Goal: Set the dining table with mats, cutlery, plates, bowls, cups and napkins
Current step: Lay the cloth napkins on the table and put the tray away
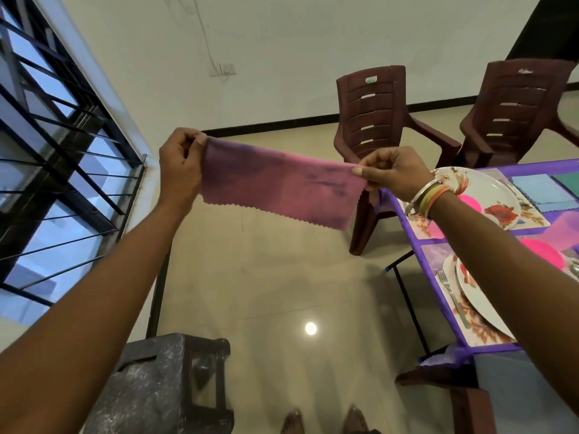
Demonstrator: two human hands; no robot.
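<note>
A pink-purple cloth napkin [279,183] with zigzag edges hangs stretched in the air above the floor. My left hand [180,166] pinches its left corner and my right hand [393,170] pinches its right corner. At the right stands the dining table [404,211] with a purple cover. It carries floral mats, two white flowered plates [492,195] [479,297], a fork [451,292], pink bowls [540,250], a translucent pink cup [564,227] and folded blue and green napkins [545,191].
Two maroon plastic chairs [376,120] [517,111] stand at the table's far side, and part of another [463,399] is at its near end. A dark stool [169,383] stands low left. A barred window [56,158] fills the left wall. My feet are at the bottom.
</note>
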